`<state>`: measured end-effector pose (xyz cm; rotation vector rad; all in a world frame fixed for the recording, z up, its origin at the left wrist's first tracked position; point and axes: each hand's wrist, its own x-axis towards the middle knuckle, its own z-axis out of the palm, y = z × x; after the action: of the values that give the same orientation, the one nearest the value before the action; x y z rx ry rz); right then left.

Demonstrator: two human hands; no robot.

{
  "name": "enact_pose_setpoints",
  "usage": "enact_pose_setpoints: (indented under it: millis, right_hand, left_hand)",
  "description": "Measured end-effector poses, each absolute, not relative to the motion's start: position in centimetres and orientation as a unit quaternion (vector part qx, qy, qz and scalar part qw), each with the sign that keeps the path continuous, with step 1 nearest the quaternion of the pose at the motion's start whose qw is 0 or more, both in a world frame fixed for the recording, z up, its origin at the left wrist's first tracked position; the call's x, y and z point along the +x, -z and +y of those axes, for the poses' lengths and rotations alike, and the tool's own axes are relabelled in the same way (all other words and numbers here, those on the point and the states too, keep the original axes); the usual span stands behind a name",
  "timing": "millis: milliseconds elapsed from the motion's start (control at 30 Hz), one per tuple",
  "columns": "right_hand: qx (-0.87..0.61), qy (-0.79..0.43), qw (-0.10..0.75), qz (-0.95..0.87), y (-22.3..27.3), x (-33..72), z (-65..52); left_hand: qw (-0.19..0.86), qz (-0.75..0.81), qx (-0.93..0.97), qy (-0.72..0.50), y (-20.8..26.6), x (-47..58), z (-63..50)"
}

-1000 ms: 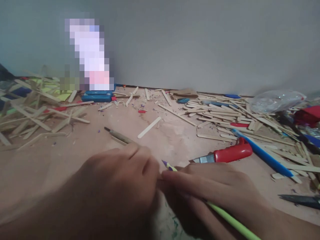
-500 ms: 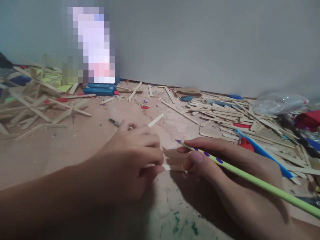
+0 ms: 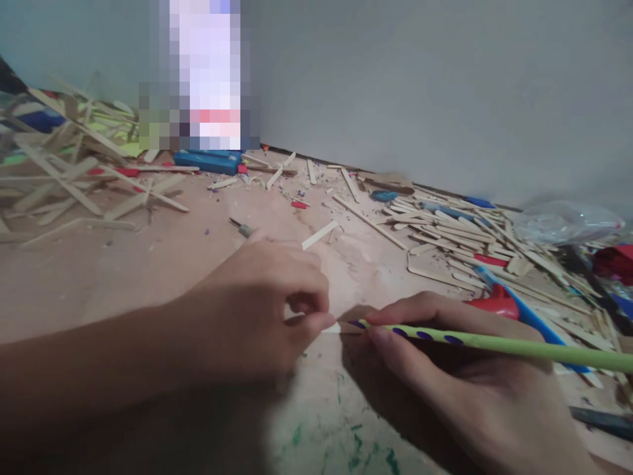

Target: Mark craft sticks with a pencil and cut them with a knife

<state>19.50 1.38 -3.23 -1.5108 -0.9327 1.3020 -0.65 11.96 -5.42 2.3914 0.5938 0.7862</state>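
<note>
My right hand [image 3: 475, 369] grips a light green pencil [image 3: 494, 344] with purple dots, held low and almost level. Its purple tip points left and meets a small wooden craft stick [image 3: 341, 328]. My left hand [image 3: 267, 297] is closed, thumb and finger pinching that stick's left end; most of the stick is hidden by my fingers. Just beyond my left knuckles lies another craft stick [image 3: 319, 235]. A dark-tipped tool with a grey grip [image 3: 241, 227] shows behind the left hand, its rear end hidden.
Craft sticks [image 3: 445, 231] pile up at the right, and more sticks [image 3: 74, 178] at the left. A blue box-like object [image 3: 208, 161] stands near the wall. A red object [image 3: 497, 302] and a blue strip [image 3: 529, 323] lie beyond my right hand. Green marks stain the tabletop [image 3: 316, 409].
My right hand has lowered the pencil, bringing its tip down to the stick and flattening its tilt. The left hand keeps its pinch, its fingers slightly shifted. The view has moved a little.
</note>
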Motion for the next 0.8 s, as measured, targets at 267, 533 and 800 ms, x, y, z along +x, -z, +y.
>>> enact_pose_setpoints:
  millis: [267,533,800]
  right_hand:
    - [-0.636,-0.479,0.439,-0.417,3.0,20.3,2.2]
    - [-0.547,-0.585,0.466,-0.376,3.0,19.8,1.8]
    - [-0.592,-0.501,0.436,-0.457,3.2,20.5,2.2]
  left_hand:
    - [0.267,0.217,0.898,-0.274,5.1,-0.7,11.8]
    - [0.286,0.222,0.906,-0.22,4.3,-0.6,11.5]
    - [0.286,0.199,0.901,-0.258,4.9,-0.5,11.7]
